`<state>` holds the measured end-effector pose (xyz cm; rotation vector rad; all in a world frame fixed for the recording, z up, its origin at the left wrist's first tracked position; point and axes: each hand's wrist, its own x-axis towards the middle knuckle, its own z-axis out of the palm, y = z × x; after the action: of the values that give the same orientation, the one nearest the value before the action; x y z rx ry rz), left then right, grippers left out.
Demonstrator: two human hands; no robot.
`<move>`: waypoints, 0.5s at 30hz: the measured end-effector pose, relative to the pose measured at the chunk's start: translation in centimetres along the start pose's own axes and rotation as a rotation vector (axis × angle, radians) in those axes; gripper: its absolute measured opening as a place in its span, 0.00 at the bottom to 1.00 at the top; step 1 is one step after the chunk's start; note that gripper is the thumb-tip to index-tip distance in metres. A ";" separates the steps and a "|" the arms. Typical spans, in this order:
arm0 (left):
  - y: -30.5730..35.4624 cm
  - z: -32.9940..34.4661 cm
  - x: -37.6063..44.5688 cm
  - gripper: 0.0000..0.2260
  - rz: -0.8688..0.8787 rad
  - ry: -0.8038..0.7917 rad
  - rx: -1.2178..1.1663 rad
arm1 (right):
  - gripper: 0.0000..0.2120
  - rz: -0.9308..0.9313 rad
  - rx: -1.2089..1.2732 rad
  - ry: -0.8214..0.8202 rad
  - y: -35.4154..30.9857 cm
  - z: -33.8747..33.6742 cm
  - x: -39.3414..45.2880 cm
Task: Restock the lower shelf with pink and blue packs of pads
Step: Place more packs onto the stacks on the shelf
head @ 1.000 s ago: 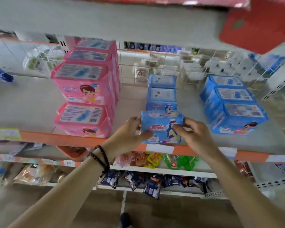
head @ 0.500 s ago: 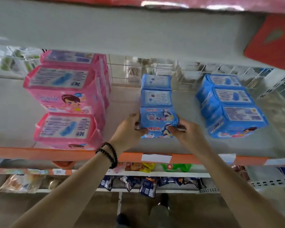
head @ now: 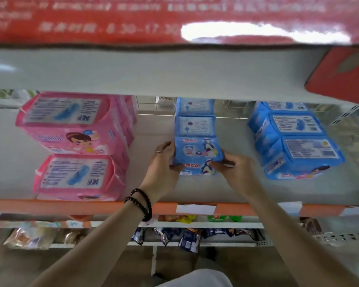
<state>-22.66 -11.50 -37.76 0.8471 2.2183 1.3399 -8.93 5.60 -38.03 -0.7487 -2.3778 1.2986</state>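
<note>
Two hands: our left hand and right hand pinch the small blue pack from either side, fingers pressed on its ends.
Change: against half a second ago, we have pushed the pack deeper onto the shelf, up against the pack behind; the view has tipped upward, showing more of the red banner.
Blue count: three small packs in the middle row counting ours; three larger blue packs at 3 o'clock.
Pink count: two front pink packs stacked at 9 o'clock, more behind that we cannot count.
Pack versus hands: it sits between our hands, at 3 o'clock of the left, 10 o'clock of the right.
Wrist: two dark bead bracelets on the left.
</note>
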 end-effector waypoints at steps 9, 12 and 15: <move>0.2 0.1 1.6 0.25 0.029 -0.030 -0.008 | 0.16 -0.032 -0.116 0.029 0.2 -0.8 1.2; 0.1 0.4 1.3 0.24 0.030 -0.026 -0.041 | 0.17 -0.016 -0.145 0.022 0.3 -0.8 0.9; -0.1 0.6 0.7 0.22 0.025 0.003 -0.097 | 0.18 -0.016 -0.178 0.033 0.1 -0.7 0.5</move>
<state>-22.84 -10.72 -38.15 0.8405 2.1325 1.4485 -8.92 6.40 -37.68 -0.7925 -2.4905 1.0698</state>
